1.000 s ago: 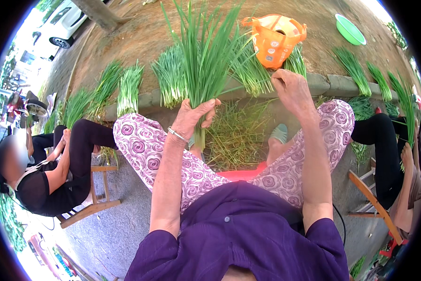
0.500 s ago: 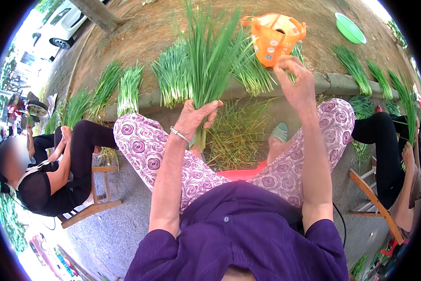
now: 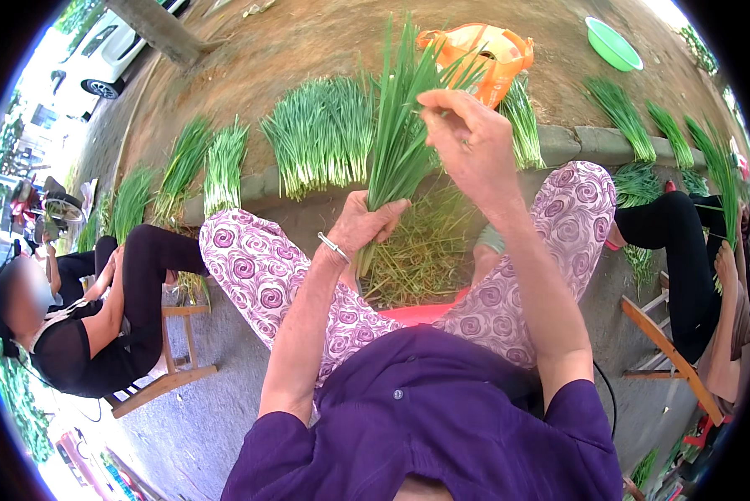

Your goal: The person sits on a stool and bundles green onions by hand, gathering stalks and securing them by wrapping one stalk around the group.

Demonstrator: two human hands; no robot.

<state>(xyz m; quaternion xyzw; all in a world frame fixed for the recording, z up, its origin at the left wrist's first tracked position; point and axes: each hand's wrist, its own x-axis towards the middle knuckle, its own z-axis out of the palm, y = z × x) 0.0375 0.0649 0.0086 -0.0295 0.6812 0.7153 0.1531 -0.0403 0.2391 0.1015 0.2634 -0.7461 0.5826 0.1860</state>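
Note:
My left hand (image 3: 363, 224) is closed round the lower stalks of a bunch of green chives (image 3: 401, 138), whose leaves fan upward and lean slightly right. A bracelet (image 3: 333, 247) circles that wrist. Just right of the leaves is my right hand (image 3: 472, 149), raised, its thumb and fingers drawn together in a pinch. Whatever it may hold is too small to make out. Beneath both hands, a heap of loose yellow-green trimmings (image 3: 416, 263) lies between my feet. Part of a red surface (image 3: 421, 314) shows at my lap.
Along the stone curb (image 3: 558, 144) lie several chive bundles (image 3: 318, 138). An orange bag (image 3: 498, 52) stands behind, with a green basin (image 3: 615, 44) farther right. One person (image 3: 70, 321) sits on a wooden chair (image 3: 179, 359) at left; another person's hand (image 3: 725, 271) holds chives at right.
My right hand has moved left and slightly down, up to the leaves of the bunch. The left hand has shifted slightly right and down, still gripping the chives, which now lean more to the right.

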